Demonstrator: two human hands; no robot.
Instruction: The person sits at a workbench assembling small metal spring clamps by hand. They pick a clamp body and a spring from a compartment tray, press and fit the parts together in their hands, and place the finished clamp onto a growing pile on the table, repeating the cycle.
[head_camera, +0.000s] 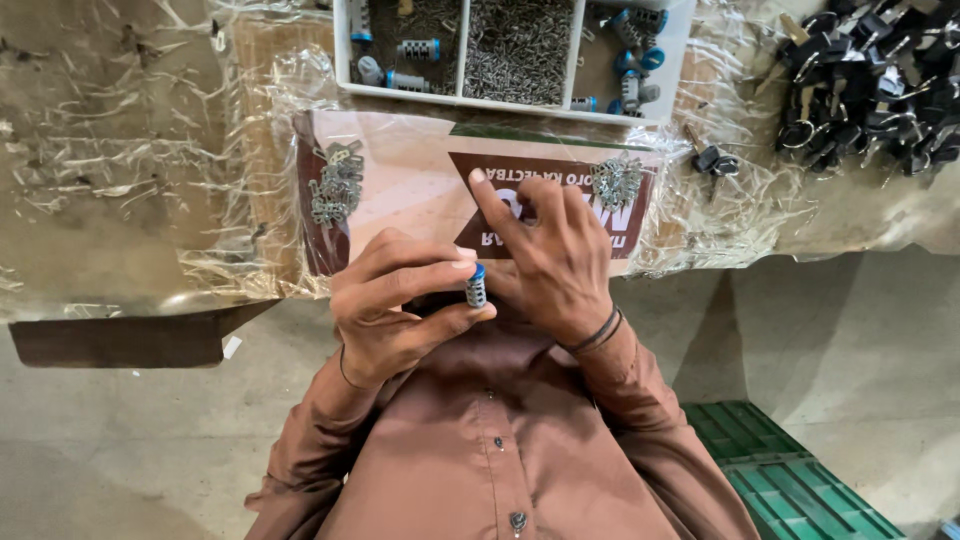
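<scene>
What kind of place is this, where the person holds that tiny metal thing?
Probably a small lock-assembly workshop. The left hand pinches a small lock cylinder, a white divided tray holds more cylinders and tiny metal parts, and a pile of black-headed keys lies on the plastic-covered bench.

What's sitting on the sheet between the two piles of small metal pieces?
In the head view, only the bare printed sheet lies between the left pile and the right pile; the right hand reaches up into that stretch.
</scene>
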